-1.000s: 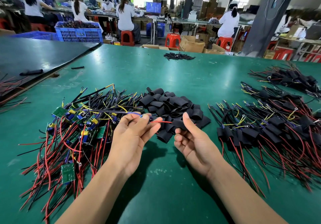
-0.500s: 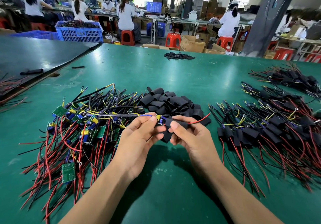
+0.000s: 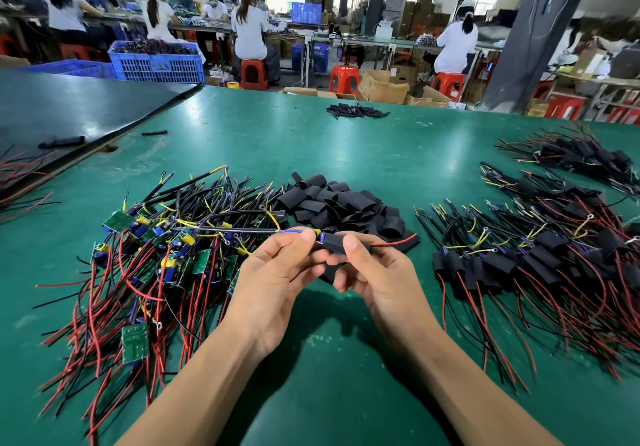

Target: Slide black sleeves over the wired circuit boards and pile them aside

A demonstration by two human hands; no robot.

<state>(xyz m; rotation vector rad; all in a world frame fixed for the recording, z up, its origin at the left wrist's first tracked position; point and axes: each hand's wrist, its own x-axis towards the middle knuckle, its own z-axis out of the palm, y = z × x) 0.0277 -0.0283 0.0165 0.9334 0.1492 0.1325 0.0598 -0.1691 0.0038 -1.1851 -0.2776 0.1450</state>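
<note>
Leftward slid the soft, light sleeve (image 3: 335,243), pinched in my right hand (image 3: 379,272); my left hand (image 3: 273,279) pinched the blue wire (image 3: 289,231).

We work from a single view, a wide-angle camera worn on the person's head. It faces forward and tilts down over the green table (image 3: 346,155) from close range: both forearms cross the bottom edge, and the left hand (image 3: 277,272) and right hand (image 3: 381,272) sit just below the centre of the frame. The top band reaches the workshop beyond the table's far edge, where straight lines bow, probably from the lens.
</note>
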